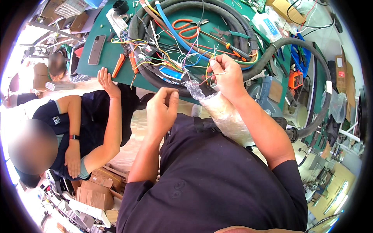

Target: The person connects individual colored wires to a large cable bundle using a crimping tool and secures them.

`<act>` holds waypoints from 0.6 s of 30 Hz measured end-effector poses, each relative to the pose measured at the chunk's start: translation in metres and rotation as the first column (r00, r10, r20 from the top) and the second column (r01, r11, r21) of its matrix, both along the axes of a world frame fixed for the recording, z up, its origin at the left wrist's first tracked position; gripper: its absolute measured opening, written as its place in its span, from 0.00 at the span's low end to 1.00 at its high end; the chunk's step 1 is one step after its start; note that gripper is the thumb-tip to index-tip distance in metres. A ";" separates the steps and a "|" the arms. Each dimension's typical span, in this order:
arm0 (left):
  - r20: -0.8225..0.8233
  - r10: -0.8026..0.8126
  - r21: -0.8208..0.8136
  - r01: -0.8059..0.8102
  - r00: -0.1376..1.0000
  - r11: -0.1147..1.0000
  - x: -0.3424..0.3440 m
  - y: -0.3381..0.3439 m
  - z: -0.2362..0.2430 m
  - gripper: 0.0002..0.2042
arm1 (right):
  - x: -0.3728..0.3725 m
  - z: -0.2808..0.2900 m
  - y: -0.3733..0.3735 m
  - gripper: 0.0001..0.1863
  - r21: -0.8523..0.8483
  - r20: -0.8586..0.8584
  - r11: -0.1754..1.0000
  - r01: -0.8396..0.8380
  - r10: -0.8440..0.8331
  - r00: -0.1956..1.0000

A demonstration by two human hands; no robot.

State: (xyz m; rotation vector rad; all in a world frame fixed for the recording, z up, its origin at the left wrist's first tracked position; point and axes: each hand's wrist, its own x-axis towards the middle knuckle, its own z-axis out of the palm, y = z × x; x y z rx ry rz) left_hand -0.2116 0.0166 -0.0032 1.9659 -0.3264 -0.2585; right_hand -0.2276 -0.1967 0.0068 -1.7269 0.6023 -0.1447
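My right hand (229,77) pinches a thin reddish-brown wire (207,79) at the near edge of a green-topped bench. My left hand (162,110) is held lower and to the left, its fingers curled in; whether anything is between them I cannot make out. Ahead of both hands, many thin coloured wires fan out from a thick black cable (149,77) coiled on the bench. A blue-wrapped part (171,73) lies among the wires. Crumpled clear plastic wrap (229,116) surrounds a bundle below my right hand and forearm.
Orange-handled scissors (190,29), teal-handled pliers (229,33), a screwdriver (233,48) and an orange-handled tool (119,64) lie around the coil. A phone (96,49) rests at the left. Another person's hand (108,82) touches the bench edge. The thick cable (326,77) loops down at right.
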 end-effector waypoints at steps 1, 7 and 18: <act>0.011 0.006 -0.014 -0.006 1.000 1.000 0.002 -0.001 -0.002 0.06 | -0.001 0.001 0.000 0.10 0.008 0.001 1.000 0.009 -0.009 1.000; 0.011 -0.048 -0.070 0.049 0.999 0.996 0.008 -0.016 0.011 0.06 | 0.000 0.002 0.001 0.10 0.034 -0.004 0.997 0.065 -0.065 0.998; 0.428 -0.254 0.053 0.256 0.868 0.965 0.031 -0.032 0.006 0.11 | -0.001 0.004 0.005 0.08 -0.021 -0.024 0.994 0.107 -0.107 0.994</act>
